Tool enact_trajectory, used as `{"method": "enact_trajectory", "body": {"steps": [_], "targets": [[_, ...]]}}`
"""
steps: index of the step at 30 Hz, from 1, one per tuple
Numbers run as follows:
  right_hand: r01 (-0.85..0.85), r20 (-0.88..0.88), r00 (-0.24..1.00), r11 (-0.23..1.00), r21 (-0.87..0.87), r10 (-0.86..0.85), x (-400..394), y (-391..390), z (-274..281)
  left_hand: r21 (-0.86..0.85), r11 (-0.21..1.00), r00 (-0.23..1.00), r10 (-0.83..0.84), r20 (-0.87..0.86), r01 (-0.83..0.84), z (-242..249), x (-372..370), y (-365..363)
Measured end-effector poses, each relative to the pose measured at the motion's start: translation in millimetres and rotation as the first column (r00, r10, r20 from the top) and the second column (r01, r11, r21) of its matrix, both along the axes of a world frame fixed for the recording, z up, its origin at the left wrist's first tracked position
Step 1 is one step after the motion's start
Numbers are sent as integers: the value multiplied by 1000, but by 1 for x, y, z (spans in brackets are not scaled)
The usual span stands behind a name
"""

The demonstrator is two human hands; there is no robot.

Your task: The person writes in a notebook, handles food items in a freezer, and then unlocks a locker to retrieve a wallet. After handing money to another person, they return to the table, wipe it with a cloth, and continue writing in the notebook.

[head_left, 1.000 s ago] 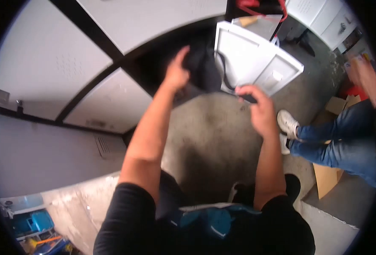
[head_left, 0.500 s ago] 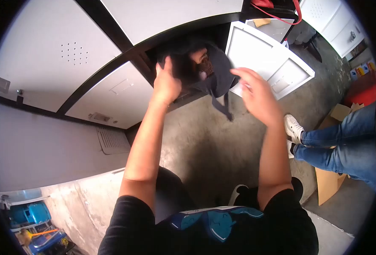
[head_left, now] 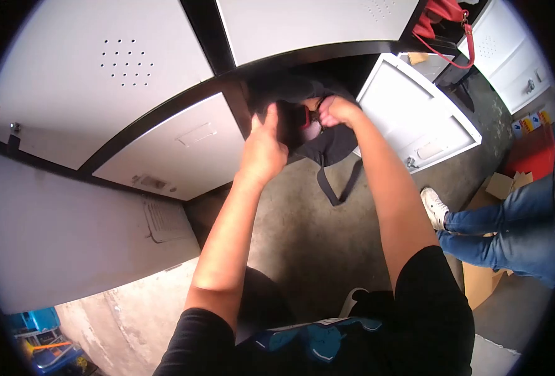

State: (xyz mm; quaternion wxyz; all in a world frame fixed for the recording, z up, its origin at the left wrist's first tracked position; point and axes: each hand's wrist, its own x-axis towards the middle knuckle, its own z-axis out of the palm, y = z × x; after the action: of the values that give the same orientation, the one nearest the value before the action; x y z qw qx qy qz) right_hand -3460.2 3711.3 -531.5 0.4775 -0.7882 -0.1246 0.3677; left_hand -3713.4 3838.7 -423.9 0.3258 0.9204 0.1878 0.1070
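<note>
A black bag [head_left: 337,145] rests in the mouth of an open locker compartment, its strap hanging over the front. My left hand [head_left: 265,150] grips the left side of the bag's opening, with the fingertips partly hidden by the dark fabric. Inside the opening, my right hand [head_left: 340,111] has its fingers curled together. Whatever they hold is too small and dark to name. Just left of those fingers, a red-edged dark item and something pale show inside the bag.
The white locker door [head_left: 418,116] stands open on the right. Closed locker doors [head_left: 171,141] line the left. A red handbag [head_left: 443,22] hangs upper right. A person in jeans [head_left: 503,232] stands at right beside cardboard [head_left: 481,285] on the concrete floor [head_left: 308,232].
My right hand has moved left from beside the bag into its opening, and its fingers have closed. My left hand stays at the bag's left side. The whole view has shifted.
</note>
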Motion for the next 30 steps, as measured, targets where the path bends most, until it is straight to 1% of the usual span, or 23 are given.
{"method": "enact_trajectory", "body": {"steps": [2,3,4,5,6,7,8,9,10,12,13,14,16,18,19,20,22,23,24,25,26,28,30], "targets": [[-226,-33,974,951,-210,224,-38,11,32,-25,1000,999,7,37,-6,-1,2,0],[-261,108,942,898,-355,317,-63,15,58,-41,999,997,-5,74,8,-1,3,-1],[-227,226,896,831,-509,383,-61,22,39,-55,998,994,-17,111,23,-2,3,-2],[-160,274,886,800,-578,375,-54,27,15,-68,997,989,-29,145,39,-3,3,-3],[-104,298,890,791,-602,344,-50,31,-2,-56,998,987,-26,158,35,-6,3,-4],[-66,307,903,803,-592,300,-50,34,-13,-44,999,985,-21,171,29,-9,4,-4],[-33,276,938,845,-534,210,-55,36,-10,-32,999,982,-13,188,19,-9,4,-3],[10,239,964,880,-474,118,-62,37,-7,-133,990,983,-14,180,38,-4,2,-3],[61,199,980,908,-415,25,-69,39,-3,-128,991,982,-12,187,36,-6,2,-3],[78,97,994,925,-371,-45,-68,40,-9,-125,992,980,-5,201,30,-10,3,-3],[88,59,996,938,-336,-73,-67,40,-14,-127,991,968,-16,250,49,-12,4,-2],[101,19,995,948,-301,-100,-67,40,-17,-126,991,970,-17,243,49,-15,5,-1],[149,30,989,980,-128,-146,-71,37,-26,-124,991,976,-21,218,50,-21,5,-1],[82,185,982,980,-183,-48,-39,43,-78,-168,986,998,1,61,9,-14,2,-2],[52,256,967,976,-213,5,-28,46,-95,-187,982,1000,9,-21,-13,-12,0,-2],[13,313,946,956,-294,84,-30,46,-82,-191,982,1000,7,-15,-10,-16,0,-1],[-44,403,881,890,-453,249,-41,45,-36,-198,980,1000,2,-2,-2,-30,4,2],[15,720,634,926,-376,282,-35,43,-31,-215,977,1000,5,-15,-8,-32,5,1],[38,922,287,959,-281,259,-29,39,-25,-232,973,1000,5,-29,-12,-33,6,-1],[72,806,502,914,-400,314,-50,31,24,-249,968,999,3,-42,-13,-35,7,-3],[119,846,481,938,-325,232,-68,24,51,-235,971,999,35,-27,-40,-44,10,-6],[27,727,538,854,-520,426,-78,13,77,-212,973,995,98,10,-94,-76,22,-13],[5,771,494,886,-465,402,-103,-3,91,-414,907,995,101,26,-81,-114,43,-12]]}}
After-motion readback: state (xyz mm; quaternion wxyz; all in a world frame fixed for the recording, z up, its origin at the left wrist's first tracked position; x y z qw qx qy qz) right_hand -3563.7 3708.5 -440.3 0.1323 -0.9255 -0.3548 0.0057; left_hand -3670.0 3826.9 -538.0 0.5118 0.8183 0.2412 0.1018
